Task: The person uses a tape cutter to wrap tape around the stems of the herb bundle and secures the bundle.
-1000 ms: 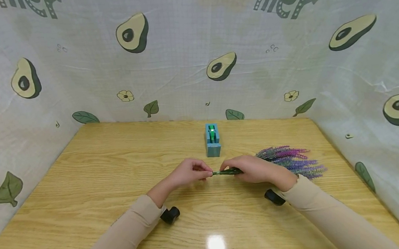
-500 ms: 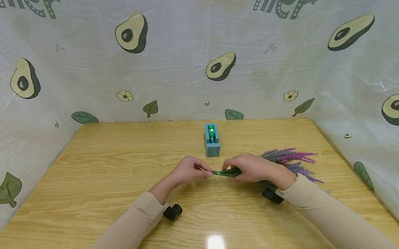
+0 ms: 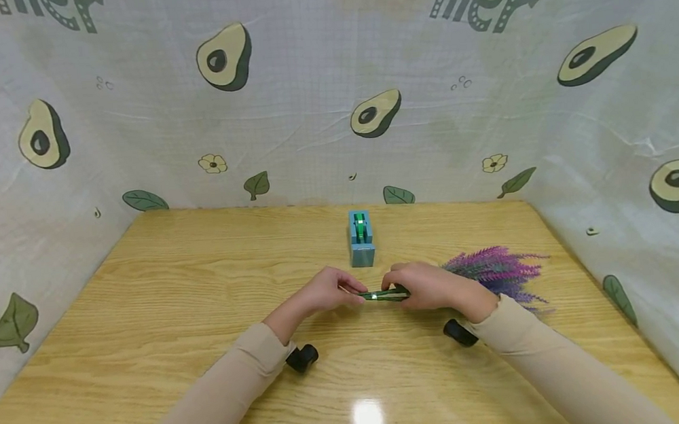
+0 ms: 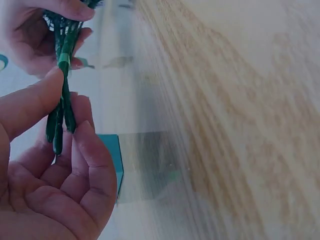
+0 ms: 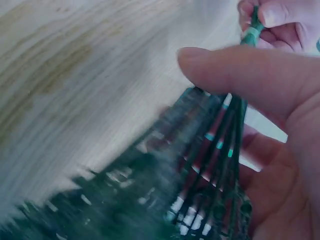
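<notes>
A bunch of artificial lavender (image 3: 495, 272) with purple and magenta heads points right, held above the wooden table. A band of green tape (image 4: 64, 59) wraps its green stems. My left hand (image 3: 330, 290) pinches the stem ends between thumb and fingers, just below the tape. On the other side of the tape, my right hand (image 3: 431, 285) grips the stems where they fan out toward the leaves. In the right wrist view, the right thumb lies across the stems (image 5: 232, 130), with the fingers behind them.
Behind the hands stands a blue tape dispenser (image 3: 362, 238) with a green roll. The wooden table (image 3: 198, 273) meets a white curtain (image 3: 305, 106) printed with avocados at its back and sides. A black wrist camera (image 3: 302, 357) sits under the left sleeve.
My left hand has shifted slightly right along the stems, and my right hand slightly right too. The flower heads have swung and turned, with more magenta showing. The dispenser has stayed put.
</notes>
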`<action>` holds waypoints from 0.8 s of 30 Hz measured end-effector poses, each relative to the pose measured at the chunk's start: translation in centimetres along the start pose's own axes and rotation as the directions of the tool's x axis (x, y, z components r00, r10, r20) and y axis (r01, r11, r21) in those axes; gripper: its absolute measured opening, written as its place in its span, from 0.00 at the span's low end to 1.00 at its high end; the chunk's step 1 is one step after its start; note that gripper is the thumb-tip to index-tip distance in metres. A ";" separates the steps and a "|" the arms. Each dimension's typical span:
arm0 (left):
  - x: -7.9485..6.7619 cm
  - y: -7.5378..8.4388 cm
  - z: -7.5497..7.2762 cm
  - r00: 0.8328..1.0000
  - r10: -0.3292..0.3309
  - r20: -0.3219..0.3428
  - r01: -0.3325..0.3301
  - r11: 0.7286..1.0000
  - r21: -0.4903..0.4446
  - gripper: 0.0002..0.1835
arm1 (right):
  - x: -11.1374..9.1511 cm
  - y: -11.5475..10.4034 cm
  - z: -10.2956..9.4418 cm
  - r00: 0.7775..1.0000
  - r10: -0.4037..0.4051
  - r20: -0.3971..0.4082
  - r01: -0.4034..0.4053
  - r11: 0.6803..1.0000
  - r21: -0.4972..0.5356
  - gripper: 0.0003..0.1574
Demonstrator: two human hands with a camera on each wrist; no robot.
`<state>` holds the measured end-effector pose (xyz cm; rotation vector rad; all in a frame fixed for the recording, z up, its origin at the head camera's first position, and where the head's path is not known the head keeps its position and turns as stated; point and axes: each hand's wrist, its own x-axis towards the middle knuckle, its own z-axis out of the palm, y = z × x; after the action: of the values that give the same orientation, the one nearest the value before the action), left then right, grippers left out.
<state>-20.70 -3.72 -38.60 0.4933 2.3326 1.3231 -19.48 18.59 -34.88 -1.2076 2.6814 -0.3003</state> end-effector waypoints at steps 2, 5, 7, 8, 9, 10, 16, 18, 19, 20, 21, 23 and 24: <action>0.0 0.1 0.1 1.000 0.004 -0.004 -0.004 1.000 0.004 0.08 | 0.1 0.0 -0.1 1.000 0.005 0.018 -0.005 1.000 0.017 0.17; 0.0 0.1 0.1 0.999 0.025 -0.036 -0.024 1.000 0.008 0.07 | 0.3 0.0 -0.4 0.999 0.016 0.046 -0.018 0.999 0.050 0.17; 0.0 0.1 0.0 0.998 0.035 -0.061 -0.035 0.999 0.005 0.07 | 0.5 0.0 -0.4 0.998 0.022 0.056 -0.026 0.997 0.077 0.18; 0.1 0.1 0.0 0.997 0.040 -0.071 -0.040 0.999 0.000 0.06 | 0.6 0.0 -0.4 0.998 0.027 0.061 -0.032 0.995 0.093 0.18; 0.1 0.0 -0.1 0.996 0.044 -0.079 -0.045 0.999 -0.007 0.06 | 0.6 0.0 -0.5 0.997 0.033 0.068 -0.040 0.993 0.107 0.18; 0.1 0.0 -0.1 0.996 0.048 -0.081 -0.050 0.999 -0.017 0.06 | 0.6 0.1 -0.4 0.996 0.038 0.075 -0.047 0.992 0.120 0.18; 0.1 -0.3 -0.2 0.994 0.062 -0.093 -0.067 0.996 -0.052 0.05 | 0.5 0.4 -0.5 0.997 0.012 0.078 -0.029 0.975 0.220 0.14; 0.1 -0.4 -0.2 0.993 0.060 -0.102 -0.065 0.996 -0.053 0.05 | 0.5 0.4 -0.6 0.998 -0.001 0.068 -0.015 0.973 0.228 0.14; 0.1 -0.5 -0.3 0.993 0.054 -0.104 -0.060 0.996 -0.059 0.04 | 0.5 0.4 -0.7 0.998 -0.006 0.061 -0.008 0.974 0.225 0.14; 0.1 -0.5 -0.3 0.993 0.048 -0.107 -0.055 0.997 -0.063 0.03 | 0.5 0.4 -0.7 0.999 -0.012 0.051 0.001 0.976 0.217 0.15; 0.1 -0.6 -0.3 0.993 0.041 -0.107 -0.049 0.996 -0.069 0.04 | 0.5 0.3 -0.7 0.999 -0.007 0.042 -0.002 0.980 0.201 0.16; 0.1 -0.6 -0.4 0.994 0.026 -0.104 -0.037 0.994 -0.100 0.07 | 0.6 0.3 -0.8 1.000 0.003 0.017 -0.006 0.987 0.160 0.19; 0.2 -0.6 -0.4 0.994 0.021 -0.104 -0.033 0.992 -0.120 0.08 | 0.6 0.3 -0.8 1.000 0.012 0.004 -0.013 0.990 0.139 0.21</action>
<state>-21.12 -4.21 -38.96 0.4293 2.3164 1.5258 -20.25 18.38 -34.27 -1.1490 2.6144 -0.4744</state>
